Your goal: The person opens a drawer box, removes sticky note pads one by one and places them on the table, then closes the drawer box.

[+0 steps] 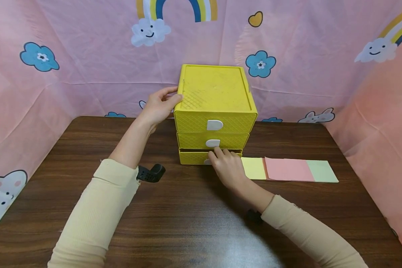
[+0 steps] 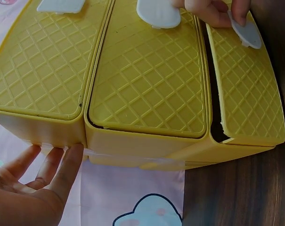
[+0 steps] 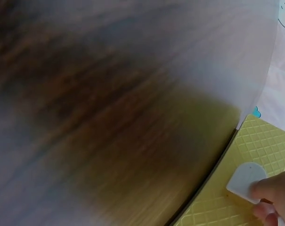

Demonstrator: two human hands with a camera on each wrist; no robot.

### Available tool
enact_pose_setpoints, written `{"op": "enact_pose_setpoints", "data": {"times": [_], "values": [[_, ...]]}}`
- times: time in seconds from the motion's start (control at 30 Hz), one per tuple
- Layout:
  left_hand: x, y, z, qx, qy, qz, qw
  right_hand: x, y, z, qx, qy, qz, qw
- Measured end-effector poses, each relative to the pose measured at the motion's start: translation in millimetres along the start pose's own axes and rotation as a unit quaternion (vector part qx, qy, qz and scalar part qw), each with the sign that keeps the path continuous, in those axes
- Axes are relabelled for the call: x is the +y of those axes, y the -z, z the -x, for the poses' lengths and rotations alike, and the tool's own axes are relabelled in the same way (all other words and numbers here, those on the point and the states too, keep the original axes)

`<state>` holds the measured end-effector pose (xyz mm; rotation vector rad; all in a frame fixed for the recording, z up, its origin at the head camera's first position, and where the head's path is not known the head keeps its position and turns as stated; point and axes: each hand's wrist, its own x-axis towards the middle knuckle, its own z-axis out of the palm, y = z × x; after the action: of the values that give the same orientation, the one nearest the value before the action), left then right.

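A yellow drawer cabinet point(image 1: 217, 87) with three stacked drawers stands on the table, each front bearing a white tab handle. The bottom drawer point(image 1: 191, 158) is pulled out slightly, leaving a dark gap along its top edge. My right hand point(image 1: 229, 167) pinches that drawer's white handle point(image 2: 248, 33) between thumb and fingers. The right wrist view shows the thumb lying on a white handle point(image 3: 246, 181). At the cabinet's upper left side, my left hand point(image 1: 160, 106) rests its fingertips point(image 2: 74, 153) against the wall. The top and middle drawers sit closed.
To the right of the cabinet, a row of paper pads lies on the dark wood table point(image 1: 174, 223): yellow point(image 1: 253, 168), pink point(image 1: 288, 169) and green point(image 1: 323, 171). A pink patterned cloth point(image 1: 97, 44) hangs behind and at both sides.
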<state>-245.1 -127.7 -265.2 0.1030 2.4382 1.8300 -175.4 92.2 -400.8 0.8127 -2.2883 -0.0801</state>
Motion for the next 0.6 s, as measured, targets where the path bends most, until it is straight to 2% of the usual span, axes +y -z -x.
{"op": "enact_pose_setpoints", "data": {"times": [0.23, 0.6], "values": [[0.7, -0.7, -0.4, 0.002, 0.007, -0.003, 1.0000, -3.2, 0.3, -0.6, -0.004, -0.007, 0.035, 0.9994], [-0.3, -1.0, -1.5, 0.004, 0.004, -0.004, 1.0000, -4.6, 2.6, -0.3, -0.021, -0.015, 0.040, 0.9989]]}}
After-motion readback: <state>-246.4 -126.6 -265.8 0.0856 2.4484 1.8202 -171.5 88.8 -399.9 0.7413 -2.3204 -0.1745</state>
